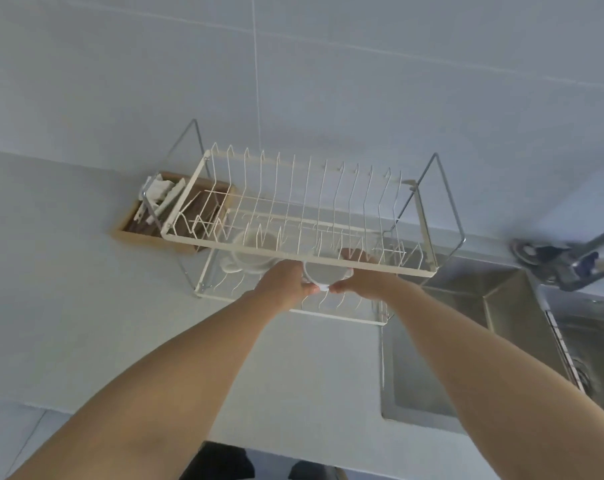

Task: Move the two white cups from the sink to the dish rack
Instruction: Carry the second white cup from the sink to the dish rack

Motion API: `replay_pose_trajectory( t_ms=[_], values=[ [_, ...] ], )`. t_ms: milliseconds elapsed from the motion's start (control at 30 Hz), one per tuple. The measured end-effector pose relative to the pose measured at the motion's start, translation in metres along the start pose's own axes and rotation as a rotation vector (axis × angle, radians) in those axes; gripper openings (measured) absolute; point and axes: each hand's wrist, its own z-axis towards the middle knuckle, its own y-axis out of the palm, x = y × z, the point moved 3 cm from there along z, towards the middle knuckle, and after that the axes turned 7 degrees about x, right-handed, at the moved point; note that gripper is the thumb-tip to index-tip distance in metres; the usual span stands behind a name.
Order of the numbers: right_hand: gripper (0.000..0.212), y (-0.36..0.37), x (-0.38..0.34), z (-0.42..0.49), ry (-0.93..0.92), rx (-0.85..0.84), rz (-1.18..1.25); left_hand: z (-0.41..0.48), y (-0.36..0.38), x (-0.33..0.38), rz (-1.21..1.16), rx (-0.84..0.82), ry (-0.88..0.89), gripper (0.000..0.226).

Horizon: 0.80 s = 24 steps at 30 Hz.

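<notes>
A cream wire dish rack with two tiers stands on the counter left of the sink. One white cup rests on the lower tier at the left, seen through the wires. The second white cup is between my hands at the front of the lower tier, just under the upper tier's front rail. My left hand grips its left side and my right hand its right side, fingertips nearly meeting at the front.
A wooden box with white utensils sits behind the rack's left end. A metal faucet stands at the right above the steel sink. The pale counter stretches left, and a tiled wall rises behind.
</notes>
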Motion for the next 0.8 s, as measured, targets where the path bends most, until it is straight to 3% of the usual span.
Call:
replay_pose_trajectory(
  t_ms=[133,267,500,567,700,800],
  values=[
    [0.075,-0.001,0.008,0.007,0.073,0.017,0.068,0.015,0.004,-0.002,0.05,0.024,0.02,0.024],
    [0.061,0.002,0.01,0.012,0.07,0.026,0.086,0.029,0.01,-0.005,0.059,0.083,0.025,0.033],
    [0.064,0.006,0.014,0.004,0.098,0.093,0.172,0.034,0.014,-0.013,0.02,0.093,0.031,0.042],
    [0.067,0.008,0.014,0.002,0.121,0.096,0.194,0.028,0.012,-0.011,0.024,0.089,0.058,0.04],
    [0.094,0.011,0.009,-0.011,0.206,0.129,0.129,0.002,0.002,-0.004,-0.063,0.135,0.145,0.03],
    [0.085,0.016,-0.007,-0.03,0.191,0.288,0.036,-0.025,-0.009,-0.003,0.012,0.244,0.196,0.034]
  ],
)
